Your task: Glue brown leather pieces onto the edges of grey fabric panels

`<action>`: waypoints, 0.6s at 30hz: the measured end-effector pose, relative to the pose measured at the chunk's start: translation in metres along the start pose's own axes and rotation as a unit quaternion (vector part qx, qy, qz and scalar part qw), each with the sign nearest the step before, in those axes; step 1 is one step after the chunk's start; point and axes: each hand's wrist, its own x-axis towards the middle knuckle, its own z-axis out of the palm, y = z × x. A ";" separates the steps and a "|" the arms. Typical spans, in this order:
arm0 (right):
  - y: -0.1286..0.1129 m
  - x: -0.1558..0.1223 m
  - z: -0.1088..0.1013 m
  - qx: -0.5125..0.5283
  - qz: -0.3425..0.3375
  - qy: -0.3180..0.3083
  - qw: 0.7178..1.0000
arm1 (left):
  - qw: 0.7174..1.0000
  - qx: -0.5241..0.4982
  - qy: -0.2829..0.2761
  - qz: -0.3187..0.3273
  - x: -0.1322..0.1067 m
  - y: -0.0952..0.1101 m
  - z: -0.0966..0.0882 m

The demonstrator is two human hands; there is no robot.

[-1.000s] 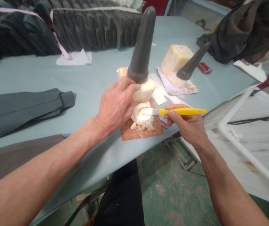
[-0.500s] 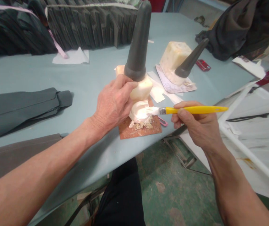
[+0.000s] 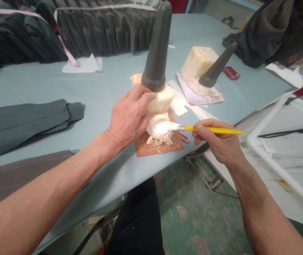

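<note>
My left hand [image 3: 130, 115] is closed around the side of a cream-coloured plastic container [image 3: 162, 102], close to the base of the thick black cone [image 3: 157, 49] that stands up from it. At the container's near end, white paste [image 3: 160, 124] fills a rounded opening crusted with dried lumps. A brown board [image 3: 151, 148] lies beneath. Between the thumb and fingers of my right hand [image 3: 217, 140] is a yellow-handled paintbrush [image 3: 226, 131], its white-coated bristles touching the paste from the right. My left fingertips are partly hidden.
Behind stands a similar container [image 3: 198, 65] with a slanted black cone. Dark folded fabric pieces [image 3: 26, 124] lie at left, with stacked dark pieces [image 3: 106, 32] at the back. Pink-handled snips [image 3: 185, 137] rest near the table edge. A white frame [image 3: 276, 113] is at right.
The brush has turned in my right hand, so its handle looks narrower and points slightly down to the right. My left hand keeps its hold on the container. The view has shifted slightly.
</note>
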 end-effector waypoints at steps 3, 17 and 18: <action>-0.003 -0.004 -0.006 -0.004 0.005 0.017 1.000 | 1.000 0.001 0.005 -0.002 0.000 0.000 0.001; 0.008 0.005 0.012 0.012 -0.012 -0.029 0.999 | 1.000 0.006 -0.003 -0.004 -0.001 0.001 0.000; 0.010 0.003 0.007 0.007 -0.012 -0.026 1.000 | 1.000 0.010 -0.004 -0.002 -0.001 0.000 0.000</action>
